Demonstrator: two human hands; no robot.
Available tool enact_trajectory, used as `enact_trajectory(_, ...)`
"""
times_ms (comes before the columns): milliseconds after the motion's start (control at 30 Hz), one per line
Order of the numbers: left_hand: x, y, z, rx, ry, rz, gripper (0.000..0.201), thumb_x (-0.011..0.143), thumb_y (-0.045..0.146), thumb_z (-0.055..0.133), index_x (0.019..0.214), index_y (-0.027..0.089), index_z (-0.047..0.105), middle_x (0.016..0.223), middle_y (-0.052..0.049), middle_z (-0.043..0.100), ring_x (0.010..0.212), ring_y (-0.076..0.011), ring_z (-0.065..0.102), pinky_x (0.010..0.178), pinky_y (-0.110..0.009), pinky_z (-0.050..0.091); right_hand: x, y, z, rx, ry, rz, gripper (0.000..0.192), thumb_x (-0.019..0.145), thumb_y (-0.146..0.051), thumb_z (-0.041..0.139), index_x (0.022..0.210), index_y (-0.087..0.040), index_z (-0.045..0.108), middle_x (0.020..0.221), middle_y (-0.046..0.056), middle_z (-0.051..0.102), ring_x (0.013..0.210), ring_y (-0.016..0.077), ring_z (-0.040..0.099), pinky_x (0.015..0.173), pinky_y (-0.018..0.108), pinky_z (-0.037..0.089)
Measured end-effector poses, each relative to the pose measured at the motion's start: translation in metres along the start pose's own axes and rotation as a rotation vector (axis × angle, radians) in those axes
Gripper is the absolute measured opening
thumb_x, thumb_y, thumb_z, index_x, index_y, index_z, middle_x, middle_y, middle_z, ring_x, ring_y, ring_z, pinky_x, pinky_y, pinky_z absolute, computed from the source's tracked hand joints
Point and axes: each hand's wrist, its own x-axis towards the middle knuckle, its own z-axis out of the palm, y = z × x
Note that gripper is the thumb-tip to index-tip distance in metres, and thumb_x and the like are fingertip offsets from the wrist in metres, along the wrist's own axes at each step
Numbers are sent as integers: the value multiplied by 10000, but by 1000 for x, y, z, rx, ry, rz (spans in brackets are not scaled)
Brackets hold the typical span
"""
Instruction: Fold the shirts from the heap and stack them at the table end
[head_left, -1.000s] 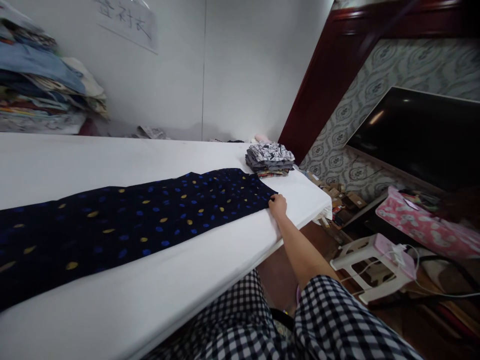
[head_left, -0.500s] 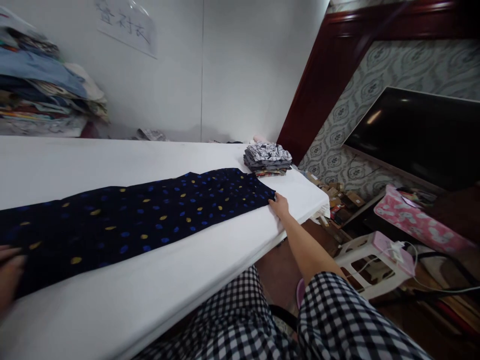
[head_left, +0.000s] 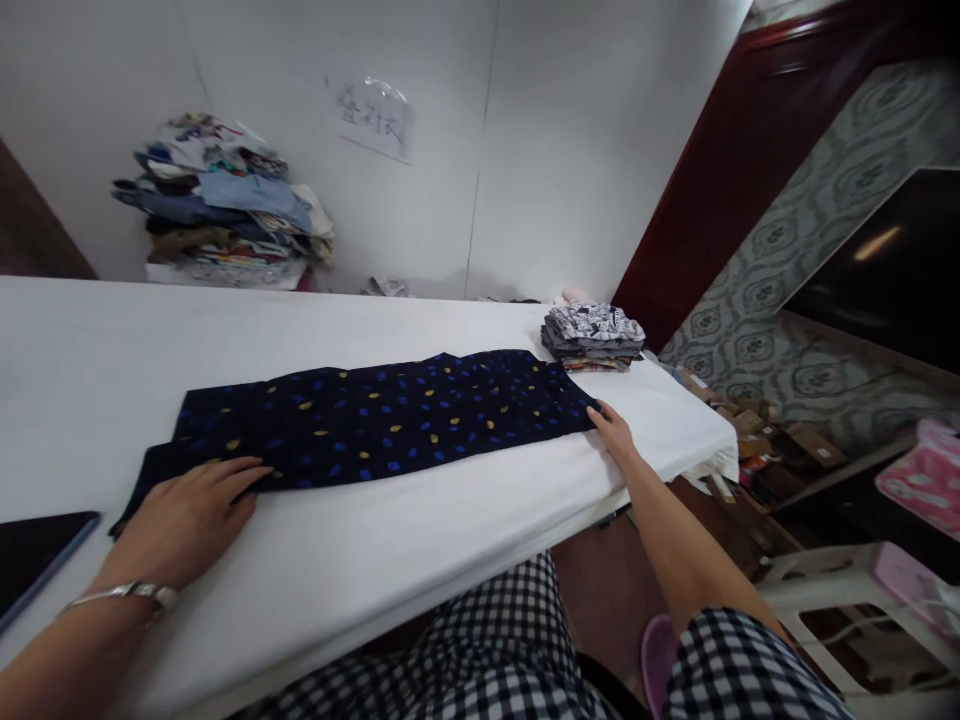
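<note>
A long dark navy garment (head_left: 390, 420) with blue and yellow dots lies folded into a narrow strip across the white table (head_left: 465, 520). My left hand (head_left: 187, 515) rests flat on its left end, fingers spread, a silver bracelet on the wrist. My right hand (head_left: 613, 430) presses the right end's near corner, fingers on the cloth edge. Neither hand lifts the fabric.
A small stack of folded clothes (head_left: 594, 335) sits at the table's far right. A tall pile of mixed clothes (head_left: 225, 205) stands against the wall. A dark tablet (head_left: 34, 555) lies at the left edge. Boxes (head_left: 757, 435) and a white stool (head_left: 855, 600) stand on the floor to the right.
The view swung left, bringing the garment's left end and the clothes pile into sight. My left hand came in and now lies flat on the left end. My right hand stays at the right corner.
</note>
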Motion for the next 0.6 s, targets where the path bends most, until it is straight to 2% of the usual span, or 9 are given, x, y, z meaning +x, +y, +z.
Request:
enact_trajectory(133,6,1,1,73,-2,-30,548,776,174,297,1195,192,650,1266,-84,632,1173,-252,569,920,-399,454,0,-12,1,-186,-37,6,524,739,-396,639,1247,-271,615,1067,50,680,993,236,606,886,363,457)
enact_trajectory(267,16,0,-12,73,-30,-21,564,744,107,300,1179,155,656,1218,-102,652,1094,-270,597,832,-402,489,1,-24,2,-164,-36,-37,435,751,-305,577,1175,-250,660,952,47,694,897,226,620,821,341,464)
enact_trajectory(433,9,-3,-32,97,100,5,554,729,136,326,1154,150,681,1168,-93,681,1092,-263,587,918,-370,476,6,-23,-10,-93,114,-171,440,752,-341,533,1146,-200,668,1017,86,687,949,255,593,867,383,449)
enact_trajectory(500,0,-4,-27,98,95,39,570,704,140,326,1136,170,697,1148,-73,695,1080,-257,597,937,-363,474,3,-17,-14,-110,99,-163,452,753,-361,528,1149,-191,665,978,85,685,914,254,595,840,384,456)
enact_trajectory(600,-12,-4,-10,68,26,58,607,656,146,325,1122,197,710,1144,-55,701,1097,-251,603,950,-373,478,-5,-9,-16,-190,-38,-84,455,764,-372,529,1153,-181,666,882,77,675,822,238,607,769,361,470)
